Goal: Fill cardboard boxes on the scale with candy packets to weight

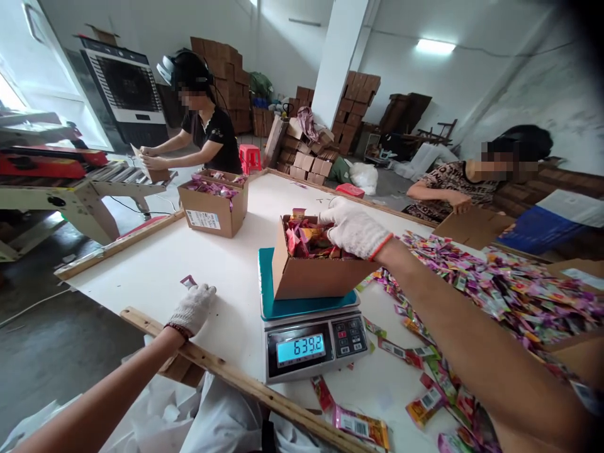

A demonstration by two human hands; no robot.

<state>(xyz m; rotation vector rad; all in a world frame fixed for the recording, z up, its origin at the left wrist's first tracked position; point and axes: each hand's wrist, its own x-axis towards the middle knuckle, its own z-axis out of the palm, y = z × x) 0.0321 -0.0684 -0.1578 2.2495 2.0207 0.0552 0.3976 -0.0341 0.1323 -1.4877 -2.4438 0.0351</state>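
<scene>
Packets [306, 242] in bright wrappers fill the open cardboard box [314, 280] standing on the scale [309, 327] in the middle of our white table [155, 270], and the display [301, 348] reads 639.2. Our gloved right hand [353, 229] lies on the packets inside the box, fingers curled down, and we cannot tell whether it pinches any; our gloved left hand [192, 308] rests flat and empty on the table, just beside one stray packet [189, 281]. Print on the heap of loose packets [519, 296] at the right is too small for us to read.
</scene>
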